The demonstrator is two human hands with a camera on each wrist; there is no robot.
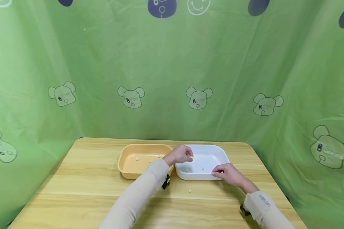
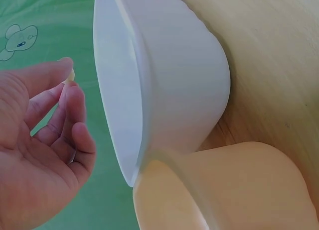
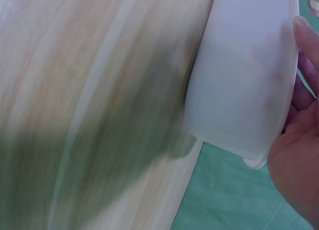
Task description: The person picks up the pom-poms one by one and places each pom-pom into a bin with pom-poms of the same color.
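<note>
My left hand (image 1: 181, 154) is over the left part of a white plastic basin (image 1: 190, 176). Thumb and forefinger pinch a small pale-yellow round piece (image 2: 71, 76), bean-sized; the other fingers curl loosely into the palm. At the basin's near right corner, my right hand (image 1: 228, 174) holds the rim, thumb tip at the edge and the other fingers partly hidden behind it in the right wrist view. One similar yellow piece (image 1: 202, 168) lies on the white basin's floor. To the left stands an orange basin (image 1: 132, 175) with several small pale pieces inside, partly covered by my left forearm.
Both basins stand side by side on a wooden table (image 1: 83, 187), rims close together. A loose yellow piece (image 1: 189, 190) lies on the wood in front of the white basin. Green printed cloth (image 1: 166, 124) hangs behind the table and along both sides.
</note>
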